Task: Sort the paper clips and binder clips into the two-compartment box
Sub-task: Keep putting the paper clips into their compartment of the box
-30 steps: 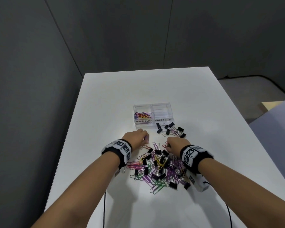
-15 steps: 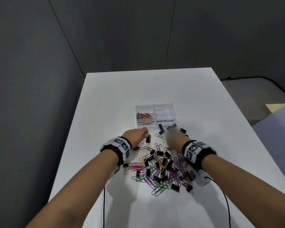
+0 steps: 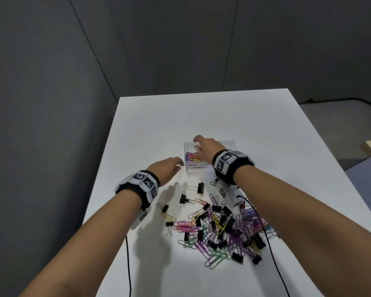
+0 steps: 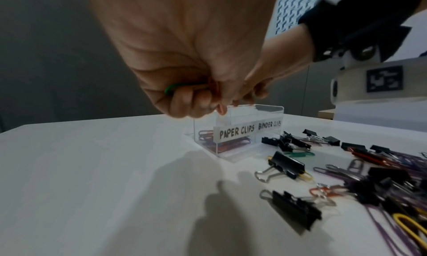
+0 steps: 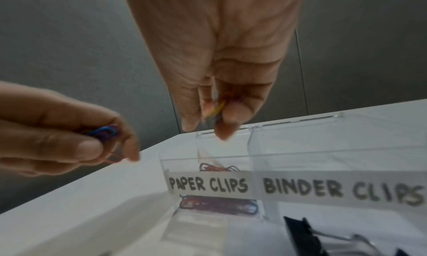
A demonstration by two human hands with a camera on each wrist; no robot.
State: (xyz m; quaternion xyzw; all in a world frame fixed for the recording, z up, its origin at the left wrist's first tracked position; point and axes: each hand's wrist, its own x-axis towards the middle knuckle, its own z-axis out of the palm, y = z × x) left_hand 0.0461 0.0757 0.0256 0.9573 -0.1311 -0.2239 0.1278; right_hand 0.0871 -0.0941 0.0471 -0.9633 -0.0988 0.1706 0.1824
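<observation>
The right hand (image 3: pixel 208 146) reaches over the clear two-compartment box (image 3: pixel 187 167), fingers pointing down and pinching a few paper clips (image 5: pixel 218 107) above the compartment labelled PAPER CLIPS. The left hand (image 3: pixel 167 169) hangs just left of the box, fingers curled around more coloured clips (image 4: pixel 182 87). The right wrist hides the BINDER CLIPS compartment in the head view. The mixed pile of clips (image 3: pixel 219 230) lies on the white table (image 3: pixel 266 146), nearer the person; motion blur smears the pinched clips.

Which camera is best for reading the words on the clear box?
The right wrist view: both labels on the box, PAPER CLIPS and BINDER CLIPS, fill the picture. The left wrist view shows them small. In the head view the right hand hides one.
</observation>
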